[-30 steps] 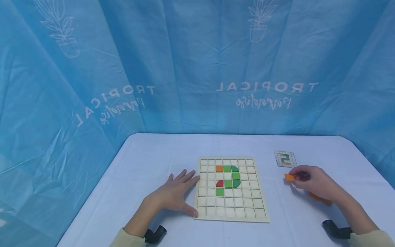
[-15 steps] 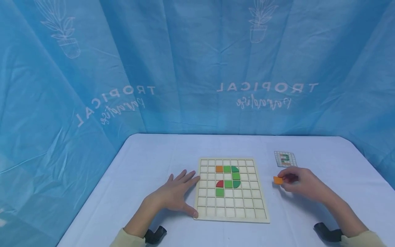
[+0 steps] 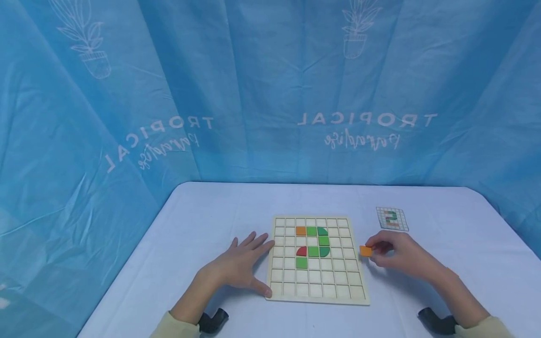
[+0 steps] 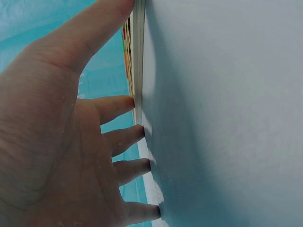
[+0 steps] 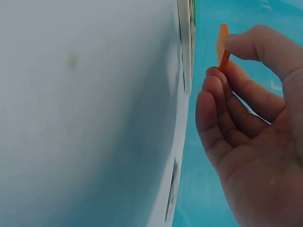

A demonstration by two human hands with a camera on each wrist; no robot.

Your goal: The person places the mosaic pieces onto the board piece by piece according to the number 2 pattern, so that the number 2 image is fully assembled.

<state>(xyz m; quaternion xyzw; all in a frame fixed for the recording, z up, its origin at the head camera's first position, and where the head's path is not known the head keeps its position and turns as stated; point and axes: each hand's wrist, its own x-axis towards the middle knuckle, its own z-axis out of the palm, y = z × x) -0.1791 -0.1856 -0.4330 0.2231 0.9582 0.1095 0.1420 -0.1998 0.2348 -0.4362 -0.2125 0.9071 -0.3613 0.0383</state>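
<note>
A pale grid board (image 3: 291, 275) lies on the table, with green, orange and red tiles set in some of its cells. My left hand (image 3: 237, 264) is spread flat at the board's left side, thumb and forefinger touching its edge; the left wrist view shows the fingers (image 4: 124, 142) straight. Just off the board's right edge, my right hand (image 3: 401, 252) pinches an orange square tile (image 3: 365, 251) between thumb and fingers. In the right wrist view the same orange tile (image 5: 222, 46) is held clear of the table, the other fingers curled below it.
A small pattern card (image 3: 392, 218) with a printed grid and coloured figure lies beyond my right hand. White cloth covers the table (image 3: 228, 206). A blue curtain (image 3: 270, 141) hangs behind and at the left. Black curved pieces (image 3: 213, 321) sit at both wrists.
My right hand has moved left with the orange tile, from beside the card to the board's right edge. My left hand and the tiles on the board stay where they were.
</note>
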